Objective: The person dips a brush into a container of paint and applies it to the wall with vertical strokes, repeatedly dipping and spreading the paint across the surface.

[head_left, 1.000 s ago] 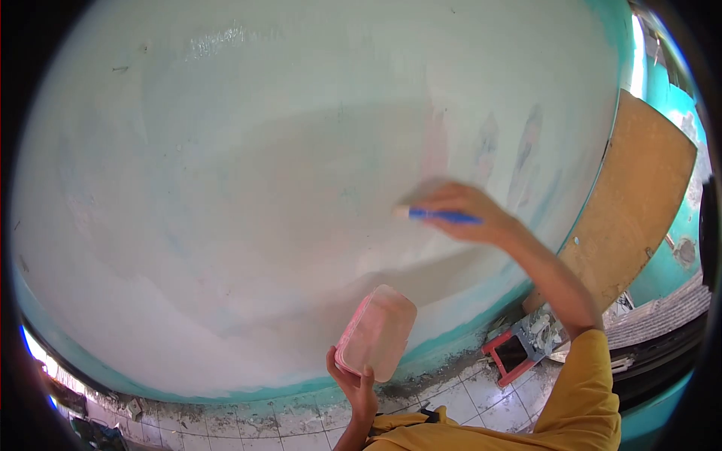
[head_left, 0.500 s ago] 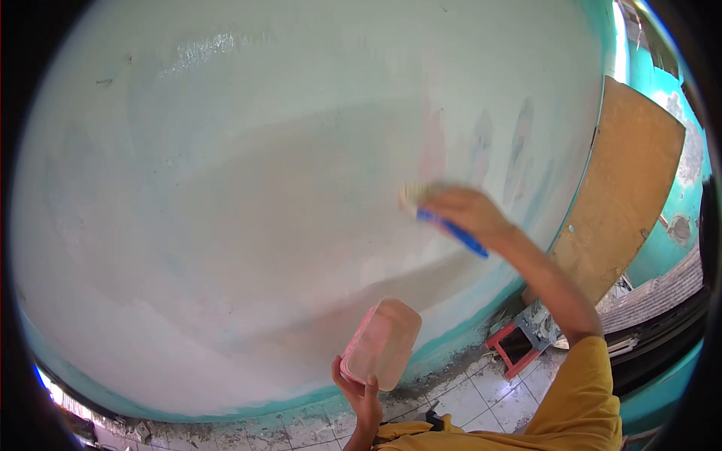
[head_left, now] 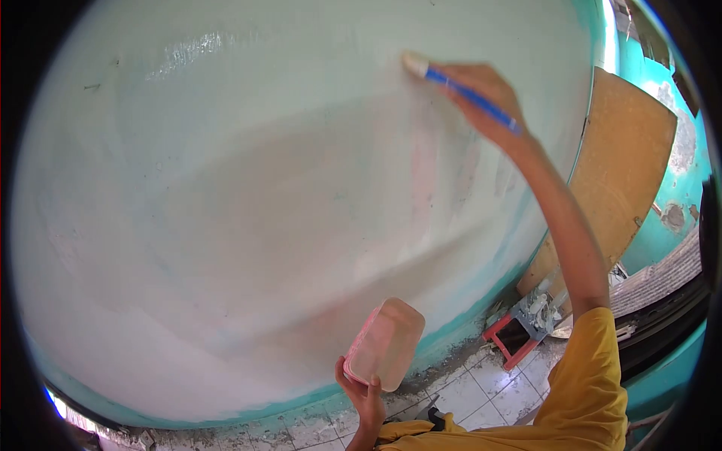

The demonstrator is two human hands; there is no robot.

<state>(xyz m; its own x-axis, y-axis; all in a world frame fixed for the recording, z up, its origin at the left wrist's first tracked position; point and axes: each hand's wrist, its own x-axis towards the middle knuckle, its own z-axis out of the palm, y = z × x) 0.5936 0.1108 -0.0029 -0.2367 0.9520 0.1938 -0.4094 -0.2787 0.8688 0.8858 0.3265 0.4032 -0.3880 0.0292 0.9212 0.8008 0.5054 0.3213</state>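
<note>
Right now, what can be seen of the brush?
The brush has a long, slim blue handle and a pale, cream-coloured bristle end. The right of the hands grips it, and part of the brush lies across the fingers. It slants, with the bristles at the upper left, up against the whitish wall or very near it; contact cannot be told for sure. The handle's free end points down and right, towards the wrist. The handle's material is unclear.
</note>
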